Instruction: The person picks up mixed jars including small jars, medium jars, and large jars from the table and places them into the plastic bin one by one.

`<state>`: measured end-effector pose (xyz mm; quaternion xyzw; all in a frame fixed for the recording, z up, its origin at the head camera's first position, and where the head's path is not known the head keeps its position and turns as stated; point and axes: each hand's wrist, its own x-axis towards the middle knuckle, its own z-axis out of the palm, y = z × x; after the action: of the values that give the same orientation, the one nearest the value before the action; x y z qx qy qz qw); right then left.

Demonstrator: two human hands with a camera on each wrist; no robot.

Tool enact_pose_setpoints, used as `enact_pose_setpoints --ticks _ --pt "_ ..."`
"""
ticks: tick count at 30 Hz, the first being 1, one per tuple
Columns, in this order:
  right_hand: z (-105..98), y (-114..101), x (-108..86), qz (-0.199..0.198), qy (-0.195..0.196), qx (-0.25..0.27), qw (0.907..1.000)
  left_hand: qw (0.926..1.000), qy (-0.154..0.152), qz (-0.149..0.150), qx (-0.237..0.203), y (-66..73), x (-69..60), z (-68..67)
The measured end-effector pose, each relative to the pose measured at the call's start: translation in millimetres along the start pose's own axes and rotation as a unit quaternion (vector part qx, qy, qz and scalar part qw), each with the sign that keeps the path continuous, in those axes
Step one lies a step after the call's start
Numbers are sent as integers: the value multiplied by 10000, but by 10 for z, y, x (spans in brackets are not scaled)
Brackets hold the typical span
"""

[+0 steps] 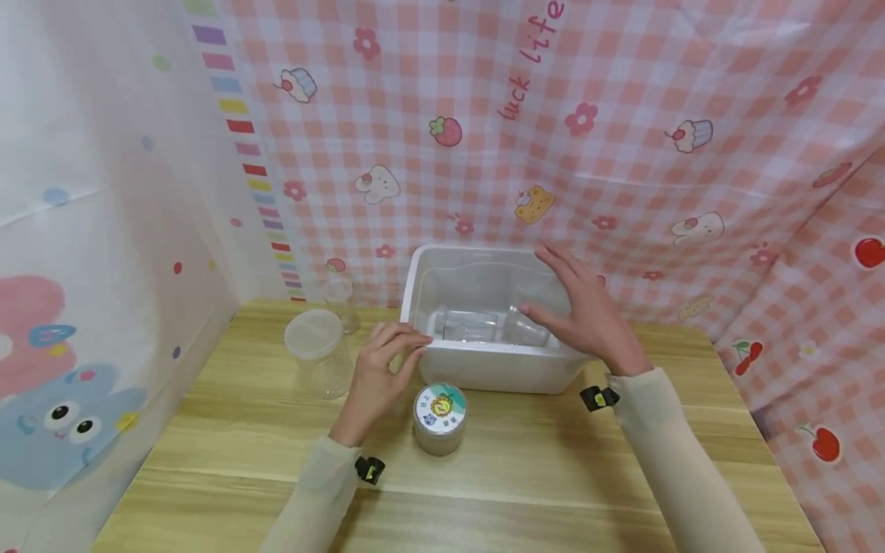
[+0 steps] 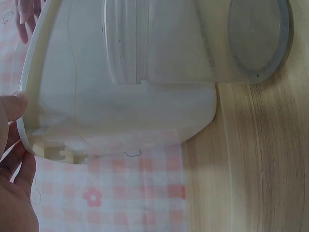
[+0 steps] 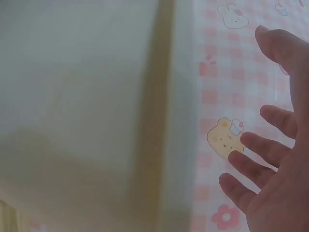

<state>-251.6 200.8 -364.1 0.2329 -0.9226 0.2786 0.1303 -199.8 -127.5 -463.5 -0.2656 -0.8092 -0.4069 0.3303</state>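
A white plastic tub [image 1: 498,370] stands towards the back of the table, with clear containers [image 1: 470,326] lying inside it. My left hand [image 1: 378,375] grips the tub's front left corner. In the left wrist view its thumb and fingers [image 2: 23,169] lie on either side of the tub rim. Over the tub's right side, my right hand [image 1: 588,313] is spread, thumb apart from the fingers, holding nothing. The right wrist view shows its loosely bent fingers [image 3: 263,152] beside the tub wall [image 3: 72,111]. A round jar [image 1: 440,422] with a printed lid stands just before the tub.
Left of the tub stands a clear jar [image 1: 318,346] with a whitish lid. Behind it is a smaller clear container [image 1: 341,299]. A pink checked cloth [image 1: 470,92] hangs behind the wooden table [image 1: 484,491], and a white printed cloth [image 1: 104,192] hangs at the left.
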Motion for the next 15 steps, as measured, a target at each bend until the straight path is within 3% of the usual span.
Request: enact_pose_setpoints --ticks 6,15 --pt "37 101 -192 85 170 27 9998 10000 -55 -34 -17 3 3 17" --pt "116 153 -452 -160 377 -92 9991 10000 -48 -66 -32 17 4 -14"
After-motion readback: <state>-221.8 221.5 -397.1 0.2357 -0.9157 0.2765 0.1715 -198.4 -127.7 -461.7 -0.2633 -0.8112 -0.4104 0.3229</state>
